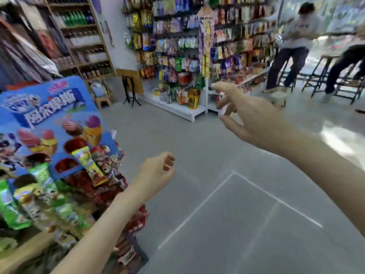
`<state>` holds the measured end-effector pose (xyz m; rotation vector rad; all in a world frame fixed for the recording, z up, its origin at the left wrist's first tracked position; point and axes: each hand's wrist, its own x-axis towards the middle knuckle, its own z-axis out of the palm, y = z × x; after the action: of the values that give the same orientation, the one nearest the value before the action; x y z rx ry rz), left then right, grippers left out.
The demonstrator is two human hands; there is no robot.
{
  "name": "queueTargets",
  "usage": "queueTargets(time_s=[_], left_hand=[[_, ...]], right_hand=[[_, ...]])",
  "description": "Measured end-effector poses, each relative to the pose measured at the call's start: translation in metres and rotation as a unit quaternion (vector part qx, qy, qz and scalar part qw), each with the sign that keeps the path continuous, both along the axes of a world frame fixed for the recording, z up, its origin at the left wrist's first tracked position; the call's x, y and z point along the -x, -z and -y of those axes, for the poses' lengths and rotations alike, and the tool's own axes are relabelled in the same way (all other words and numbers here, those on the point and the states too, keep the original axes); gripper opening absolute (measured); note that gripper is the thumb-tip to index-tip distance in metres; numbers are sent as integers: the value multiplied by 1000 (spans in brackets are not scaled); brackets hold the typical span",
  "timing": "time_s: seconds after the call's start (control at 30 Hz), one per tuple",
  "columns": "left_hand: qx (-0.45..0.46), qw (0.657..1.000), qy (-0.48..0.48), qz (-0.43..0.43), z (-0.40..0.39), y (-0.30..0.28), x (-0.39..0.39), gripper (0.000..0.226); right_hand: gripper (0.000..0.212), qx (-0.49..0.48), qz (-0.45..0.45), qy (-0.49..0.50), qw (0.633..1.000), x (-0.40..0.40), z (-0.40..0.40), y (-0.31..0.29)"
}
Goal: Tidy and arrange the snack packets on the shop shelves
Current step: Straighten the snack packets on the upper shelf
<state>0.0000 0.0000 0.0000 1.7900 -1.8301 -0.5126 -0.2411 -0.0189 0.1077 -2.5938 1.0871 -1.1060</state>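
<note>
In the shop aisle, nothing is held — the left hand (158, 171) is loosely curled and empty, the right hand (250, 115) is spread wide. The snack packets (177, 64) are hung on far shelves (173, 107), well apart. Probably a walk over is needed next — then a packet picked.

A grey floor (197, 135) is stretching across the shop, pale lines (256, 186) crossing it and daylight glaring off it at the right. A white wall (116, 36) is standing at the back beside wooden shelving (83, 46) lined with bottles. Black-legged stools (324, 76) are sitting at far right, where two people are standing. A small black stand (130, 91) is leaning against a brown board.
</note>
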Motion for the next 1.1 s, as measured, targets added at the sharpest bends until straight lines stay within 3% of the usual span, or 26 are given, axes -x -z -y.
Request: queueTargets(time_s=[0.03,0.13,0.33,0.47,0.57,0.9,1.1], left_hand=[[-26,995,21,96,12,21,12,28],[-104,979,46,171,56,88,38,32],[-189,962,85,175,177,171,122,32],[-236,968,49,65,280,171,192,30],[-247,968,40,1,365,166,231,30],[-229,969,80,-46,712,190,367,33],[-244,955,169,-9,923,167,481,28]], right_hand=[[55,-10,-96,36,995,14,12,27],[60,-193,-150,124,962,72,57,112],[55,-400,33,195,895,176,152,231],[50,-488,201,237,816,237,249,242],[47,-504,268,252,781,279,333,239],[46,-471,284,283,786,413,637,235],[44,-450,297,316,780,516,820,214]])
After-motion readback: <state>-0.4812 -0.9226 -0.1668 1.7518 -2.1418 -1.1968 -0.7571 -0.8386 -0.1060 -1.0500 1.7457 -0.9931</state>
